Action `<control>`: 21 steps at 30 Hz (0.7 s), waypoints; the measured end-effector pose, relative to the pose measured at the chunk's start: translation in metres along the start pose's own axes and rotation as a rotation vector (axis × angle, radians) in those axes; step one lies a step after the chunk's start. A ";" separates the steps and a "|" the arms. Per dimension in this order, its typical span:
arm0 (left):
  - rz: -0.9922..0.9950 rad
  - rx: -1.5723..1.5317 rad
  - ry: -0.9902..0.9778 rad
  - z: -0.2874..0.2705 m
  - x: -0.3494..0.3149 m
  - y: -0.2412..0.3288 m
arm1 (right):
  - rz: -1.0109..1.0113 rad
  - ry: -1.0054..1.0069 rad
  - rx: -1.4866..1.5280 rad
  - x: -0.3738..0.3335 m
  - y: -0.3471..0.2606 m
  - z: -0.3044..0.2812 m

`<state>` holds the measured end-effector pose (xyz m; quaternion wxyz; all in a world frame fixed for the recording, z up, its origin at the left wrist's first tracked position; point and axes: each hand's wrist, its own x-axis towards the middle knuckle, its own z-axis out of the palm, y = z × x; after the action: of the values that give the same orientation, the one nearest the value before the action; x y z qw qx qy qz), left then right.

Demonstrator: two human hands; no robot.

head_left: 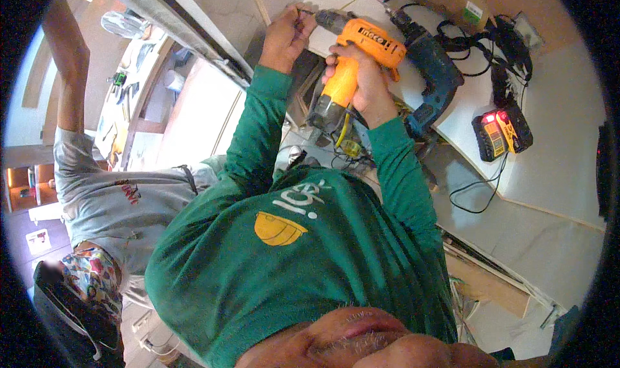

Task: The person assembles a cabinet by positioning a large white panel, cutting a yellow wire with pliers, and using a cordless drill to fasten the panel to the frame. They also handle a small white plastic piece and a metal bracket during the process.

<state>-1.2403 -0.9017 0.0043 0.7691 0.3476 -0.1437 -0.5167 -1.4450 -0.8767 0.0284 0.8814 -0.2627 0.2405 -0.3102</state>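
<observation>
My right hand (369,84) is wrapped round the handle of an orange and black power drill (373,40), held sideways with its chuck to the left. A yellow cord hangs from the base of the handle. At the chuck's front end, my left hand (287,37) pinches the thin dark drill bit (306,11) between its fingertips. The fingers partly cover the bit. Just right of the orange drill, a dark blue drill (434,71) lies on the white surface.
A battery charger (500,132) with a red light stands at the right, its cord trailing. Tangled black cables (497,51) lie behind it. On the left, a person in a grey shirt (129,203) stands close by, one arm raised. Beyond is a cluttered workbench (132,77).
</observation>
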 end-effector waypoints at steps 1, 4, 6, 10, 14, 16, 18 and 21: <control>0.049 0.043 -0.052 -0.002 0.003 -0.004 | 0.012 0.017 -0.009 -0.001 0.001 0.004; 0.086 0.022 -0.152 -0.009 0.007 -0.015 | 0.018 0.000 0.055 -0.002 0.001 0.004; -0.023 -0.178 -0.178 -0.009 0.013 -0.021 | 0.028 0.001 0.057 0.000 0.000 0.002; -0.032 -0.332 -0.089 0.023 -0.007 -0.026 | 0.024 0.021 0.041 -0.008 -0.003 -0.006; 0.029 -0.484 -0.038 0.025 0.009 -0.045 | 0.050 0.061 0.037 -0.011 -0.005 -0.002; 0.113 -0.484 -0.044 0.025 0.009 -0.049 | 0.068 0.066 0.074 -0.011 -0.001 -0.001; 0.164 -0.538 -0.042 0.032 0.003 -0.051 | 0.087 -0.008 0.074 -0.009 -0.004 -0.001; 0.119 -0.545 0.006 0.029 0.002 -0.050 | 0.081 -0.012 0.075 -0.005 0.000 0.003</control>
<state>-1.2908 -0.9261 -0.0096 0.8635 0.1205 -0.0174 -0.4894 -1.4471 -0.8722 0.0316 0.9038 -0.2216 0.2340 -0.2815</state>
